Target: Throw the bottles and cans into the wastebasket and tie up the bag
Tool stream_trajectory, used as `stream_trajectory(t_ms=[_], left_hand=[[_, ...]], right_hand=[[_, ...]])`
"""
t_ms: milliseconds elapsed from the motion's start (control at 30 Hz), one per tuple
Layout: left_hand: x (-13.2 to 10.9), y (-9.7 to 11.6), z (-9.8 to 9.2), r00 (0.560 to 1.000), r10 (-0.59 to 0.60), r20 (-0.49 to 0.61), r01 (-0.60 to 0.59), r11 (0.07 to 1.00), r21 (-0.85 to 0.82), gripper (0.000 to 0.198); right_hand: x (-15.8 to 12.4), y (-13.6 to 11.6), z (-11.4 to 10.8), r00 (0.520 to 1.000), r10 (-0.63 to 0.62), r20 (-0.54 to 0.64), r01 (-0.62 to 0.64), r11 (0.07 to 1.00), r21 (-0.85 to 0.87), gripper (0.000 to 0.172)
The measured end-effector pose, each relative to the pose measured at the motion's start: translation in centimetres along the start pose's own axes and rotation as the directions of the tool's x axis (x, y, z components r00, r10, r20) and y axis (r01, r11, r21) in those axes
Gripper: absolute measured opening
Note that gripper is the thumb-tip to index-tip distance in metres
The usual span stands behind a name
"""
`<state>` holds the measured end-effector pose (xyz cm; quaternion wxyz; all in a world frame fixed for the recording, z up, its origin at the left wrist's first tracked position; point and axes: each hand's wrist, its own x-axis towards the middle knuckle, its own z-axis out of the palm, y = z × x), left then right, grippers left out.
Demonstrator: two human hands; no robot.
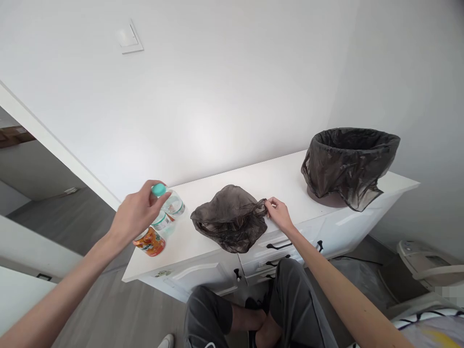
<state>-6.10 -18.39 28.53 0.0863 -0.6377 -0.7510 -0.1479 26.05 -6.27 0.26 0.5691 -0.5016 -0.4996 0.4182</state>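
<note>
At the left end of the white cabinet top, my left hand (136, 212) has its thumb and fingers closed around the upper part of a clear plastic bottle (175, 205) with a teal cap (158, 189). A second clear bottle (162, 221) is just beside it, partly hidden by my hand. In front stands an orange drink can (151, 242), below my wrist. My right hand (277, 212) pinches the right edge of a crumpled dark plastic bag (232, 212) that lies at the middle of the cabinet top, its mouth facing me.
A bin (326, 197) lined with a dark plastic bag (344, 166) stands at the right end of the cabinet (203, 276). Behind is a white wall (224, 87) with a light switch (129, 37). Lower right, a pale appliance (424, 263) sits near the floor. My knees are close to the drawers.
</note>
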Motion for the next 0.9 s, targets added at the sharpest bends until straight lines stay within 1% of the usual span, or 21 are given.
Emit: stream_trajectory(t_ms=[67,133,267,333,400,500,633,767,900], left_hand=[[2.4,0.4,1.6,0.997,0.042,0.071,-0.050,0.992,0.115,0.043],[5.3,0.0,3.4,0.993,0.060,0.103,-0.080,0.977,0.195,0.046],[10.9,-1.5,6.1,0.992,0.025,0.123,-0.063,0.949,0.310,0.060],[13.0,-2.3,7.1,0.990,-0.001,0.143,-0.048,0.940,0.337,0.063],[14.7,-3.0,8.0,0.985,-0.012,0.171,-0.050,0.934,0.354,0.063],[16.2,-4.2,9.1,0.979,-0.021,0.201,-0.056,0.927,0.370,0.061],[17.3,-5.6,9.9,0.978,-0.051,0.203,-0.032,0.923,0.383,0.065],[17.7,-6.1,9.7,0.981,-0.061,0.185,-0.019,0.915,0.402,0.066],[17.3,-5.9,8.8,0.983,-0.062,0.173,-0.012,0.918,0.397,0.068]], right_hand=[[0.0,0.0,0.0,1.000,-0.002,0.007,0.002,1.000,-0.013,0.028],[0.1,0.1,0.0,1.000,-0.003,0.014,0.004,1.000,-0.023,0.030],[0.2,0.0,0.1,1.000,-0.007,0.028,0.008,0.999,-0.034,0.035],[0.3,-0.1,0.1,0.999,-0.007,0.033,0.008,0.999,-0.031,0.036],[0.4,-0.2,0.2,0.999,-0.007,0.040,0.008,1.000,-0.026,0.036],[0.6,-0.2,0.3,0.999,-0.002,0.047,0.003,1.000,-0.017,0.035],[0.6,-0.3,0.4,0.998,0.005,0.056,-0.005,1.000,-0.008,0.035],[0.5,-0.5,0.5,0.999,0.004,0.044,-0.004,1.000,0.001,0.036],[0.4,-0.8,0.6,0.999,0.022,0.045,-0.023,1.000,0.008,0.035]])
